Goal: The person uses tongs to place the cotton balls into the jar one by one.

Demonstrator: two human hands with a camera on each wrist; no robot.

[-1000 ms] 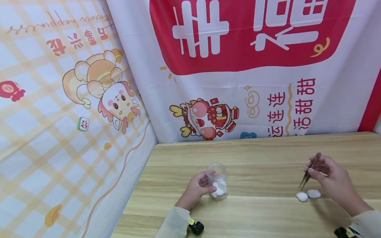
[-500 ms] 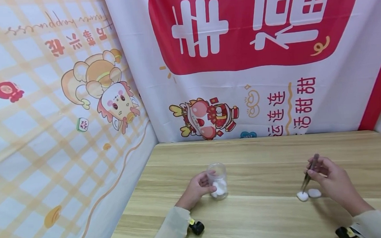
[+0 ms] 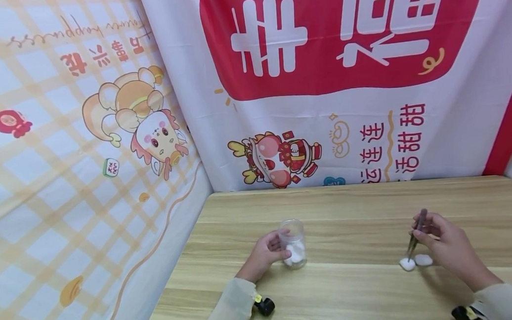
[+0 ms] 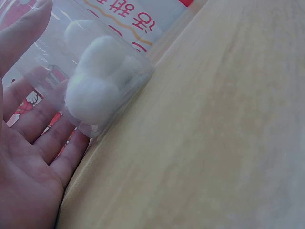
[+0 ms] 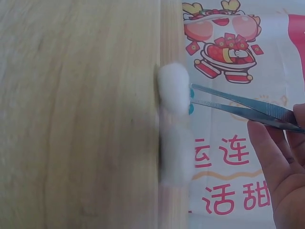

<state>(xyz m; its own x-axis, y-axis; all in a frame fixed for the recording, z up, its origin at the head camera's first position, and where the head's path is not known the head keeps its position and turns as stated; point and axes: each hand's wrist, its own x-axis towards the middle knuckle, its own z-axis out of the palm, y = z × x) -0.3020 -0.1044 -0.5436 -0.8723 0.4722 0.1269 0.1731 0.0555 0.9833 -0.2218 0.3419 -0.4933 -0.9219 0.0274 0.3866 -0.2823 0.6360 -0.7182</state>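
My left hand (image 3: 266,254) holds a clear plastic jar (image 3: 292,232) upright on the table, thumb on the near side and fingers behind. White cotton balls (image 4: 97,78) lie in the bottom of the jar. Between thumb and fingers, my right hand (image 3: 450,245) pinches metal tweezers (image 5: 252,106), points downward. Their slightly parted tips are right at the top of one cotton ball (image 3: 407,264) on the table. A second cotton ball (image 3: 423,260) lies close beside it to the right, under the hand.
Both cotton balls and the jar stand on a wood-grain table (image 3: 355,297). A white and red printed cloth (image 3: 350,108) hangs along the table's back edge, and a checked printed cloth (image 3: 84,192) covers the left side. Small black cameras (image 3: 264,306) sit on both wrists.
My right hand has tilted the tweezers more upright and lowered their tips onto the left cotton ball. The left hand and jar stay in place.
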